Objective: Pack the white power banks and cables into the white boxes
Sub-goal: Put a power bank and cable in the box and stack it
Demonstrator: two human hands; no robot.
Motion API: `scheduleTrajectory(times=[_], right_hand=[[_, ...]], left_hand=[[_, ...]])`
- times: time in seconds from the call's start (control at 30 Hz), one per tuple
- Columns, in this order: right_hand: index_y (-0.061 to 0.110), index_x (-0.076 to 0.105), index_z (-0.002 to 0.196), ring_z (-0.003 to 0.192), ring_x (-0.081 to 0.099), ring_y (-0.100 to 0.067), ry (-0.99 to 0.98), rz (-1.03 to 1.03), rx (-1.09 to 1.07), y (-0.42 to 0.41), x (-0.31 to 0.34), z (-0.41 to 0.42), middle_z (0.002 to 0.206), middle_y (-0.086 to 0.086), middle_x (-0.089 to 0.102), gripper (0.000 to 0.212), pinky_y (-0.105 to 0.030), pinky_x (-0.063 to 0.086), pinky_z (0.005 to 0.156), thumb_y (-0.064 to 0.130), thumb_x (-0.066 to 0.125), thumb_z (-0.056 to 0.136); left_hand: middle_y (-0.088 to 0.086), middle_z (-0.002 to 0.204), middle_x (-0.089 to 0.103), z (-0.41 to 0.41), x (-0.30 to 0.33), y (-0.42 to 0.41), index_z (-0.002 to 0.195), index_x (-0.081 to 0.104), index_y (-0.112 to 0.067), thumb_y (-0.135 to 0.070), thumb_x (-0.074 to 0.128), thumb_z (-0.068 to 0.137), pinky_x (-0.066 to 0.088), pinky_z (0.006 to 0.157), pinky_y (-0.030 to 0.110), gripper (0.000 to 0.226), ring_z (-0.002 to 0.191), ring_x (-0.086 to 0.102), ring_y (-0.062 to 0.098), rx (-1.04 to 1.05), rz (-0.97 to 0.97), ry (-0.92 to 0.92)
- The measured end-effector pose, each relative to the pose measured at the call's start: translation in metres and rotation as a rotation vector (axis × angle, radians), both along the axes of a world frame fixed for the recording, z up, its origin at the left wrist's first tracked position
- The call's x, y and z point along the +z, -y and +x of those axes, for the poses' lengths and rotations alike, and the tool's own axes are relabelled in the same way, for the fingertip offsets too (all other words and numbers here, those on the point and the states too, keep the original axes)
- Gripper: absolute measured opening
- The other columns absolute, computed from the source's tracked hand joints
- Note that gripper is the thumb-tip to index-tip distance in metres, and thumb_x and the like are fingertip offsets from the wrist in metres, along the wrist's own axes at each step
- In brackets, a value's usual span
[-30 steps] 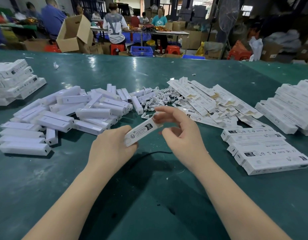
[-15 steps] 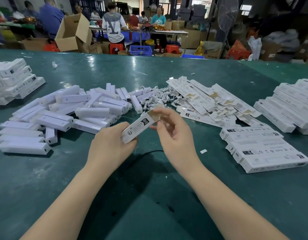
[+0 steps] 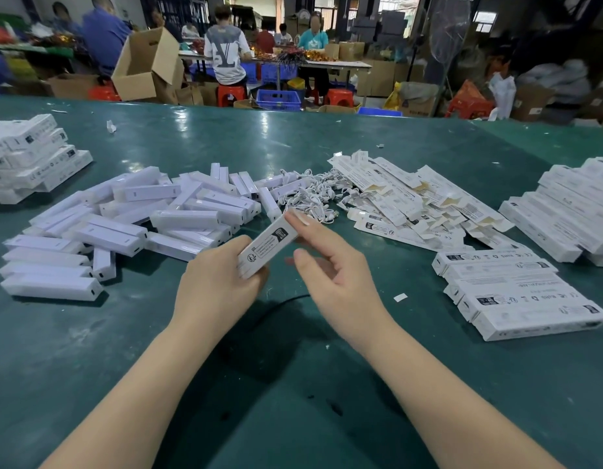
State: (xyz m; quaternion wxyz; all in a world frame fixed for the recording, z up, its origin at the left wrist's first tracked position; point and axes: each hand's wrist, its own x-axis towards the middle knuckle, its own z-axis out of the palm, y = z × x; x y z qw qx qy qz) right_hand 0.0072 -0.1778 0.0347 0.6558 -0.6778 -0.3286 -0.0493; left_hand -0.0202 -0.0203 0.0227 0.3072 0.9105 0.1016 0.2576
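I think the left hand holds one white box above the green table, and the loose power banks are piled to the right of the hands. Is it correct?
Not fully. The head view shows the loose power banks piled to the left of the hands, not the right. The rest holds: the left hand holds one white box above the green table.

Green table (image 3: 293, 418): power banks (image 3: 178, 218) piled left-centre, cables (image 3: 310, 198) mid, flat boxes (image 3: 411, 201) beside; packed boxes (image 3: 520, 292) right, more stacked far left (image 3: 32, 157), far right (image 3: 570, 211).
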Motion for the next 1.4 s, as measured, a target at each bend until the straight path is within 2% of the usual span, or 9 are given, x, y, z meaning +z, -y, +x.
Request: scheduleTrajectory(times=[0.1,0.2,0.37,0.47,0.6,0.93,1.1,1.17,1.4], right_hand=[[0.024,0.042,0.145,0.143,0.031,0.001,0.2,-0.151,0.016,0.0,-0.001,-0.003,0.156,0.007,0.037,0.061,-0.027,0.044,0.106,0.004,0.054,0.089],[0.029,0.039,0.146,0.14,0.039,-0.008,0.282,-0.139,0.027,0.001,-0.001,-0.005,0.151,0.013,0.043,0.068,-0.032,0.043,0.108,-0.003,0.052,0.087],[0.038,0.055,0.128,0.116,0.064,-0.014,-0.011,0.213,-0.025,0.0,0.002,-0.005,0.123,0.002,0.069,0.042,-0.036,0.051,0.1,0.016,0.061,0.094],[0.026,0.068,0.114,0.099,0.071,-0.012,-0.133,0.301,-0.091,0.001,0.005,0.0,0.107,0.002,0.075,0.027,-0.036,0.058,0.087,0.01,0.066,0.093],[0.021,0.073,0.105,0.09,0.071,-0.006,-0.197,0.339,-0.09,-0.001,0.006,0.001,0.098,0.007,0.076,0.02,-0.024,0.058,0.073,0.007,0.065,0.092],[0.025,0.075,0.097,0.08,0.067,0.002,-0.188,0.282,-0.138,0.0,0.001,0.002,0.089,0.012,0.077,0.016,-0.018,0.054,0.062,0.012,0.066,0.093],[0.031,0.07,0.112,0.11,0.066,-0.01,-0.044,0.168,-0.197,-0.006,-0.007,-0.004,0.12,0.006,0.07,0.021,-0.044,0.059,0.084,0.025,0.06,0.095],[0.035,0.066,0.118,0.108,0.066,-0.011,-0.009,0.13,-0.186,-0.01,-0.009,-0.006,0.127,0.003,0.066,0.027,-0.046,0.059,0.079,0.027,0.059,0.094],[0.025,0.064,0.127,0.099,0.07,-0.018,-0.059,0.128,-0.153,-0.012,-0.012,0.0,0.114,0.002,0.071,0.033,-0.045,0.058,0.086,0.013,0.059,0.096]], left_hand=[[-0.002,0.059,0.052,-0.002,-0.002,-0.003,0.072,0.049,-0.019,-0.025,0.062,0.083,0.042,0.056,0.035,0.018,0.061,0.049,0.022,-0.039,-0.059,0.039],[-0.004,0.058,0.047,-0.002,-0.004,-0.004,0.071,0.048,-0.02,-0.023,0.064,0.084,0.039,0.054,0.034,0.021,0.058,0.044,0.021,-0.08,-0.067,0.053],[-0.001,0.062,0.053,0.0,-0.002,0.001,0.072,0.05,-0.018,-0.026,0.064,0.083,0.05,0.061,0.042,0.019,0.066,0.052,0.03,-0.075,0.027,0.028],[-0.001,0.062,0.052,-0.001,-0.001,0.006,0.068,0.044,-0.021,-0.025,0.063,0.082,0.05,0.062,0.043,0.024,0.069,0.052,0.034,-0.077,0.071,0.012],[-0.001,0.059,0.05,-0.001,0.0,0.008,0.062,0.037,-0.027,-0.026,0.062,0.082,0.049,0.061,0.041,0.032,0.069,0.051,0.035,-0.051,0.091,-0.003],[-0.002,0.055,0.044,0.0,-0.001,0.009,0.061,0.032,-0.027,-0.024,0.063,0.08,0.047,0.057,0.04,0.036,0.067,0.049,0.035,-0.057,0.15,0.004],[-0.001,0.058,0.049,-0.002,-0.001,0.007,0.066,0.041,-0.023,-0.021,0.065,0.081,0.048,0.057,0.043,0.028,0.065,0.049,0.037,-0.082,0.092,0.037],[0.0,0.06,0.052,-0.003,-0.001,0.005,0.072,0.049,-0.019,-0.02,0.066,0.081,0.049,0.058,0.045,0.019,0.066,0.051,0.037,-0.076,0.052,0.052],[-0.005,0.065,0.057,-0.002,0.0,0.008,0.079,0.052,-0.024,-0.031,0.063,0.081,0.05,0.062,0.04,0.014,0.071,0.055,0.031,-0.045,0.037,0.009]])
